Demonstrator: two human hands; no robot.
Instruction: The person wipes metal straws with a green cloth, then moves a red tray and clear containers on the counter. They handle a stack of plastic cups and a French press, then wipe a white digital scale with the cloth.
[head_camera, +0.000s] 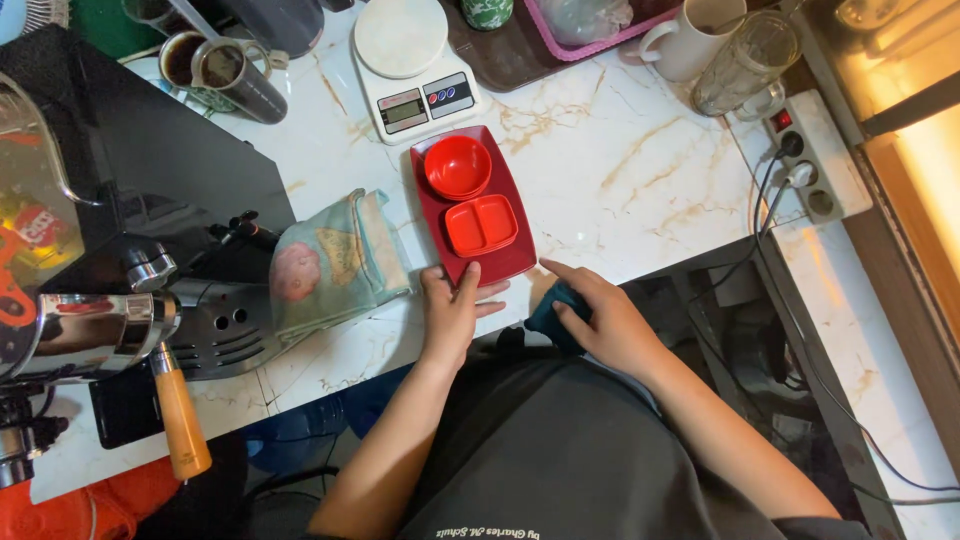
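Note:
A dark red rectangular tray (516, 262) lies on the white marble counter (620, 170). It carries a round red bowl (457, 166) and a small red two-part dish (481, 225). My left hand (452, 312) grips the tray's near edge, thumb on top of the rim. My right hand (598, 318) is at the counter's front edge, just right of the tray, closed on a dark teal cloth (553, 312) with the index finger stretched toward the tray.
An espresso machine (110, 300) with a wooden-handled portafilter (180, 420) fills the left. A patterned towel (335, 262) lies beside it. Behind the tray stand a white kitchen scale (410, 70), mugs, a glass jar (740, 65); a power strip (812, 155) sits right.

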